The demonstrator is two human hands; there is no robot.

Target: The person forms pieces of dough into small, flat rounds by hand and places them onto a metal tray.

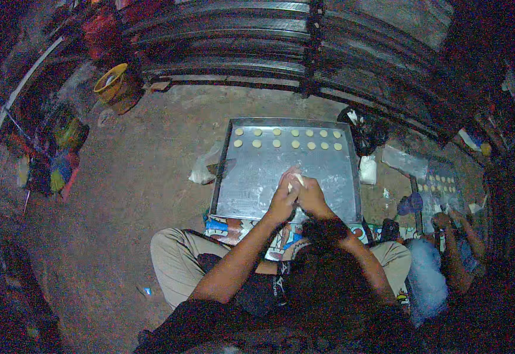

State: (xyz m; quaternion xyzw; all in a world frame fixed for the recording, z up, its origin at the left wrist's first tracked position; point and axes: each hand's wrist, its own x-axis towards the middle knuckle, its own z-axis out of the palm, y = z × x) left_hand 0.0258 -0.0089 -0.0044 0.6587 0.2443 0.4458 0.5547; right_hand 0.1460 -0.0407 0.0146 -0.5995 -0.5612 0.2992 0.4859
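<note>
Far left: yellow plastic bucket (114, 82) on the bare earthen floor (151, 147), well apart from the work. A crumpled white plastic bag (201, 171) lies just beside the left edge of the large rectangular metal baking tray (251, 183).

Centre: I see two rows of small pale round dough pieces (286, 138) along the tray's far edge; the near part is bare metal. My left hand (282, 197) and right hand (313, 197) press together over the tray's near middle, palms closed around a small pale dough lump (296, 180) (only a sliver shows between the fingers).

Risk, as I judge it: the lump could slip from the palms onto the dirt floor, or land crooked on the tray.

Right: a black plastic bag (366, 133) beside the tray, then a second tray of dough rounds (440, 186) where another person's hand (443, 219) works.
</note>
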